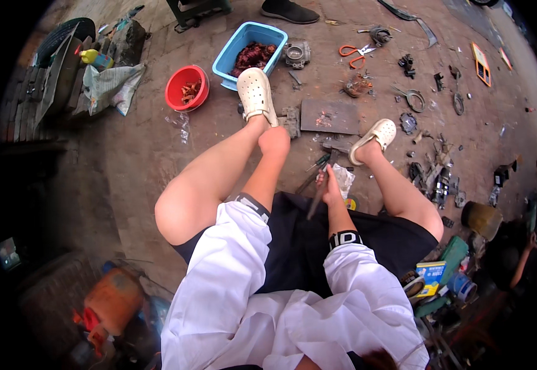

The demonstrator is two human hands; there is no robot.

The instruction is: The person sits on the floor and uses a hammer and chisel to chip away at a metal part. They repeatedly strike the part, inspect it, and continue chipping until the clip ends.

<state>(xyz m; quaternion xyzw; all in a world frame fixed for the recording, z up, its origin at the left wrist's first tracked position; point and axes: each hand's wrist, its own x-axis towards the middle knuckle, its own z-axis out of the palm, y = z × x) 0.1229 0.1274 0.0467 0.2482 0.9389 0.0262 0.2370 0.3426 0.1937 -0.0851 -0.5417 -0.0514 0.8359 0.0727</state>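
In the head view, the right grip [329, 184] is closed around the handle of what seems to be a hammer [317, 202], which is above the floor [127, 179], near the plate [330, 117]. The left grip [273, 142] is near the metal block [291, 122]; its fingers are hidden, so one cannot tell how open it is or whether it holds something. For good control, a firm hold seems wise, with left fingers clear of the hammer.

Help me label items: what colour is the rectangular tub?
The rectangular tub is light blue, seen best in the head view.
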